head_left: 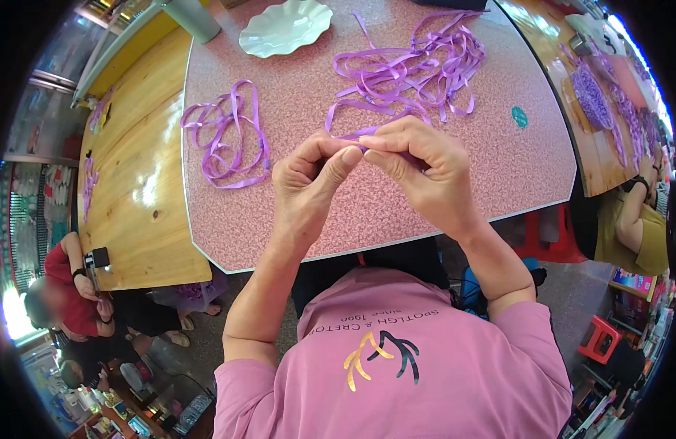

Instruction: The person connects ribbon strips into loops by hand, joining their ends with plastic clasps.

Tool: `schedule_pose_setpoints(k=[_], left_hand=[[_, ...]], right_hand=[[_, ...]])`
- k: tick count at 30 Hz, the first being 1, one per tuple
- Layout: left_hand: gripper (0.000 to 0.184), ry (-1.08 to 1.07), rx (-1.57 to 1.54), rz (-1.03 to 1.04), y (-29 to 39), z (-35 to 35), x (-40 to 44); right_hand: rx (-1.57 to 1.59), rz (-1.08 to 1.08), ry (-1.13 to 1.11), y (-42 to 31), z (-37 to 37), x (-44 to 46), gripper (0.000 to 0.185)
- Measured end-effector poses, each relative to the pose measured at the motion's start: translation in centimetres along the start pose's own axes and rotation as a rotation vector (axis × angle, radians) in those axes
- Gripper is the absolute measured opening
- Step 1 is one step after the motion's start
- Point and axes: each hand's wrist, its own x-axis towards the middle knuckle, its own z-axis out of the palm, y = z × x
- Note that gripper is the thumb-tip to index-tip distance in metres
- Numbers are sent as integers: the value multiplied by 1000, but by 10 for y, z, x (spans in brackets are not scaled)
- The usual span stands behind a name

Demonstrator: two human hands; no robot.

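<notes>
My left hand (308,175) and my right hand (423,167) meet above the pink speckled table, thumbs and index fingers pinched together at the tips. Between them is a purple ribbon (345,137), of which only a short stretch shows; the rest of the held part is hidden by the fingers. Behind my hands lies a tangled pile of purple ribbon (425,69), and the held strip seems to run towards it. Left of my left hand rests a smaller loose coil of purple ribbon (224,139).
A pale scalloped plate (285,29) and a grey-green cylinder (191,18) stand at the table's back left. Wooden tables (144,161) flank both sides. A person in red (63,271) sits at left, another in olive (637,234) at right. A red stool (599,339) stands lower right.
</notes>
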Motion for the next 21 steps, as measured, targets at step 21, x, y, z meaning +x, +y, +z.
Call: schedule_pose_setpoints(k=[21], left_hand=[[12,-162,107,1,20,-1,-9]], right_hand=[[6,-125,-103,-9,-19,-2,16]])
